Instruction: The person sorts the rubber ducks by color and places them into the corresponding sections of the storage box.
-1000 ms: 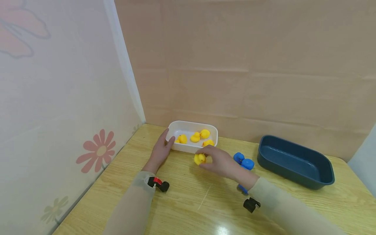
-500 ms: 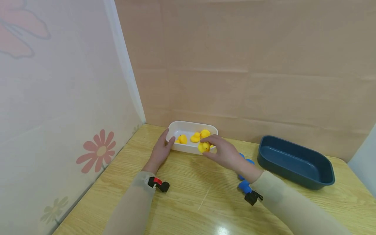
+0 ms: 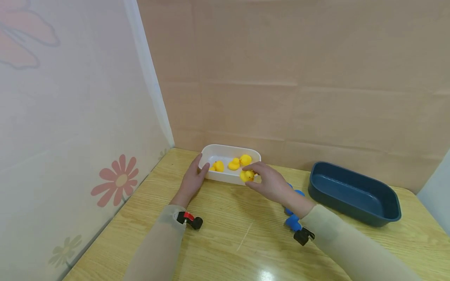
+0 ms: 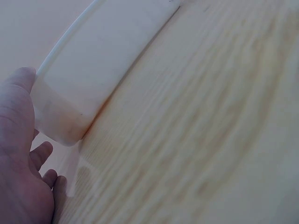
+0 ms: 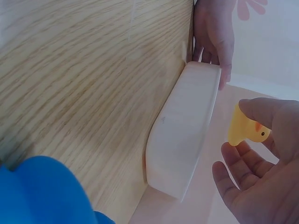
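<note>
My right hand [image 3: 270, 184] pinches a yellow rubber duck [image 3: 247, 176] between thumb and fingers, over the near right rim of a white plastic tub [image 3: 221, 177]. In the right wrist view this duck [image 5: 247, 128] hangs beyond the tub wall [image 5: 182, 121], its orange beak and one eye showing. My left hand [image 3: 191, 181] holds the tub's left end, thumb at the rim and fingers along the outer wall; the left wrist view shows the thumb tip right at the edge. Several yellow ducks [image 3: 234, 164] lie inside the tub.
Several blue ducks [image 3: 293, 223] lie on the wooden table [image 3: 225, 238], partly hidden under my right forearm. A dark blue tub [image 3: 351, 197] stands at the right. Brown paper [image 3: 246, 78] covers the back, and a flower-printed sheet [image 3: 81, 117] hangs at the left.
My right hand has raised the yellow duck from in front of the white tub to its near right rim, moving slightly right. The left hand has stayed put.
</note>
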Motion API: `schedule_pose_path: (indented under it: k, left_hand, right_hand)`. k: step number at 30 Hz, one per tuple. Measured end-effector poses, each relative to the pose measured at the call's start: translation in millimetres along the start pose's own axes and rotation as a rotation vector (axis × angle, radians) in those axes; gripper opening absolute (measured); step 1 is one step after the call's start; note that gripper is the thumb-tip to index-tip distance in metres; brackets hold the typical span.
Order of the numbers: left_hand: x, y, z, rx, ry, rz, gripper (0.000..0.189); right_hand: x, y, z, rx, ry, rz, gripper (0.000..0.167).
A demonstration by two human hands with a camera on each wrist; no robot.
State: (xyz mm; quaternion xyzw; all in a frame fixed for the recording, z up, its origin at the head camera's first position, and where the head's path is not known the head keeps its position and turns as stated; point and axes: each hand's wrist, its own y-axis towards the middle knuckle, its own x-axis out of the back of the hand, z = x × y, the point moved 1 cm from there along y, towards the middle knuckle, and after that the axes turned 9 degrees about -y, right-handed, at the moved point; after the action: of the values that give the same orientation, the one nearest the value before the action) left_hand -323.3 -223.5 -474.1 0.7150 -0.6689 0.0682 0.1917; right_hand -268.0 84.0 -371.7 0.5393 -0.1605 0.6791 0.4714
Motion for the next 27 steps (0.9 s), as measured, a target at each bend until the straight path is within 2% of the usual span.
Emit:
schedule_pose_path:
  k: [14, 27]
  left_hand:
    - [-0.1, -0.9, -1.2, 0.01, -0.002, -0.003, 0.075]
    - [-0.8, -1.7, -4.1, 0.012, 0.001, -0.005, 0.075]
  right_hand:
    - [-4, 3.1, -4, -0.035, -0.007, 0.019, 0.045]
    - [-7, 25.1, -12, -0.067, -0.016, 0.011, 0.045]
